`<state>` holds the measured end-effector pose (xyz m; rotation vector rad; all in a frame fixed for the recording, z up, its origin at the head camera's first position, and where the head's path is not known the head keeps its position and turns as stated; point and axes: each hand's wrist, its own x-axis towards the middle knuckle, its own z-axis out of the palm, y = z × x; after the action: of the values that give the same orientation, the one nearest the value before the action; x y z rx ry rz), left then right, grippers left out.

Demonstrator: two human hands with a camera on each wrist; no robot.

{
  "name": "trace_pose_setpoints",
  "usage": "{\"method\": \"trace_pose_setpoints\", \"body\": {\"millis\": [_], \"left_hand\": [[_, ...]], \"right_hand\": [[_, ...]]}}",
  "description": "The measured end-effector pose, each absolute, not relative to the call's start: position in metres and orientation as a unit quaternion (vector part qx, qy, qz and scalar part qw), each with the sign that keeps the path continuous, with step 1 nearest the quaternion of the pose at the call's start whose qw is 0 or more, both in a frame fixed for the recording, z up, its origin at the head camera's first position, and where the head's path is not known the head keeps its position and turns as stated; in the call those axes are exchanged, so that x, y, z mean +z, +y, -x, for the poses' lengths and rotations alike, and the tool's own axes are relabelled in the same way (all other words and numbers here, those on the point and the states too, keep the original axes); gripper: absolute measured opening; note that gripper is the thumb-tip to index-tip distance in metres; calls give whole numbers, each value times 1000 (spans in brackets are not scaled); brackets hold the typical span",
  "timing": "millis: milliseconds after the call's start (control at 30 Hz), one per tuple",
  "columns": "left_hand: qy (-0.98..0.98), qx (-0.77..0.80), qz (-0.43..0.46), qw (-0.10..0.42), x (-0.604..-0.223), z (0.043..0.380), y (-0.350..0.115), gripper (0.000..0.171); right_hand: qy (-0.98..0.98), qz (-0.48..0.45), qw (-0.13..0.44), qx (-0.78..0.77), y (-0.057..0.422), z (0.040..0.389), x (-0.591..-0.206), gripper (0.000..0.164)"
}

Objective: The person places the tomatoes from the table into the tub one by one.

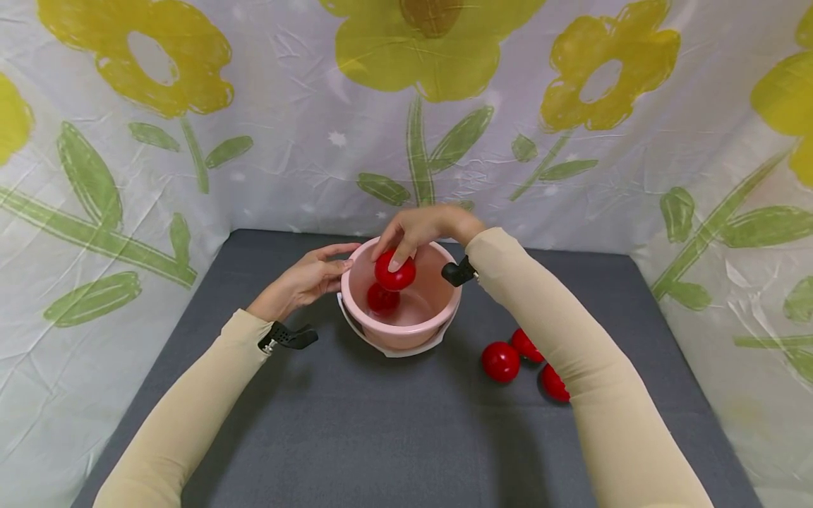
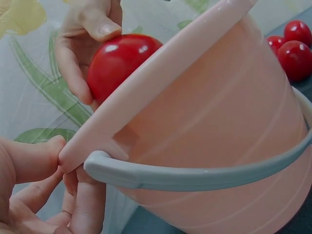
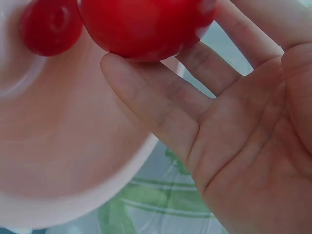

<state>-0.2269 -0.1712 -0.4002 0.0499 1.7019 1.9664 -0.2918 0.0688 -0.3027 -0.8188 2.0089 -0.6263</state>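
A pink bucket (image 1: 406, 339) stands toward the back of the dark table, its pale handle (image 2: 195, 178) hanging down against the outside. My left hand (image 1: 306, 281) pinches the bucket's left rim, thumb above and fingers below, as the left wrist view shows. Over the bucket's opening, my right hand (image 1: 424, 224) holds a shiny red tomato (image 1: 395, 272) between thumb and fingers. Another tomato (image 1: 382, 300) lies inside the bucket, partly hidden beneath the held one; the right wrist view shows this tomato (image 3: 51, 27) too.
Three more tomatoes (image 1: 500, 362) lie grouped on the table (image 1: 381, 430) to the right of the bucket, partly covered by the right sleeve (image 1: 571, 331). A flower-printed curtain (image 1: 286, 155) closes off the back and both sides.
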Motion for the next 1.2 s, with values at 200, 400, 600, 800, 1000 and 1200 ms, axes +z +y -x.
{"method": "trace_pose_setpoints", "body": {"millis": [200, 400, 600, 800, 1000, 1200], "left_hand": [[626, 733, -15, 266, -402, 227, -171, 55], [626, 733, -15, 265, -401, 227, -171, 55], [629, 731, -17, 264, -401, 227, -171, 55], [624, 736, -18, 262, -402, 227, -171, 55], [628, 734, -11, 258, -402, 227, -170, 55], [635, 728, -11, 258, -401, 227, -171, 55]], "right_hand": [[802, 325, 434, -251, 65, 292, -310, 44], [799, 332, 438, -244, 61, 293, -318, 47], [796, 330, 443, -247, 60, 293, -322, 45], [789, 338, 453, -242, 57, 292, -327, 46], [791, 343, 452, -231, 56, 290, -329, 46], [790, 343, 455, -228, 55, 289, -333, 45]]}}
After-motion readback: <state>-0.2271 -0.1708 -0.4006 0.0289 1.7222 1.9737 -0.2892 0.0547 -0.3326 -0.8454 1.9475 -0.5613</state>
